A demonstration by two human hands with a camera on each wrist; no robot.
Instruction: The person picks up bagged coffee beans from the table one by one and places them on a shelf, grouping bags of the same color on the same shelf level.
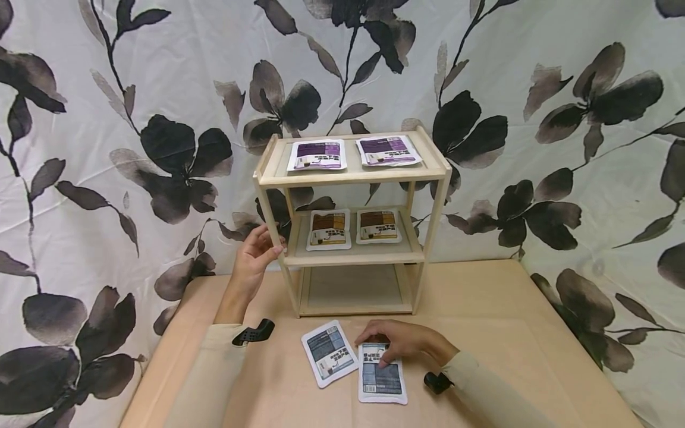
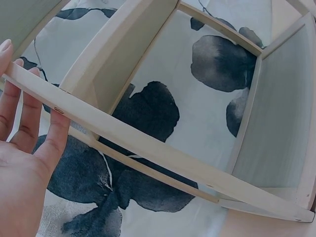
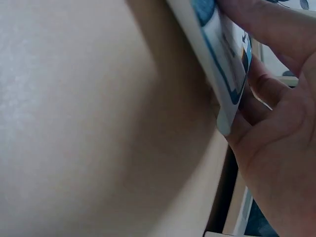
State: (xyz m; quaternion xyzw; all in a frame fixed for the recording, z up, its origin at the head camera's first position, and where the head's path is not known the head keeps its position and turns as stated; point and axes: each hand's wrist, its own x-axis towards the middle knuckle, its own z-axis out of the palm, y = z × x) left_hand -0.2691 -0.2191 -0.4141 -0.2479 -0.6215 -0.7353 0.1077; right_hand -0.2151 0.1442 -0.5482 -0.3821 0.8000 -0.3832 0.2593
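A three-tier wooden shelf rack [image 1: 353,259] stands on the table. My left hand [image 1: 253,261] grips its left front post [image 2: 138,140], thumb on one side and fingers behind. In front of the rack, my right hand [image 1: 407,343] pinches a blue-and-white packet [image 1: 382,380], thumb on its printed face and fingers at its far edge. The right wrist view shows that packet [image 3: 222,59] tilted, fingers behind it. Another blue-and-white packet [image 1: 329,354] lies at an angle just left of it on the table.
Two purple packets [image 1: 317,156] lie on the top shelf, and two brown-and-yellow packets [image 1: 329,230] on the middle one. The bottom shelf [image 1: 353,289] shows a bare panel. Behind the table [image 1: 481,315] hangs a floral cloth [image 1: 342,89].
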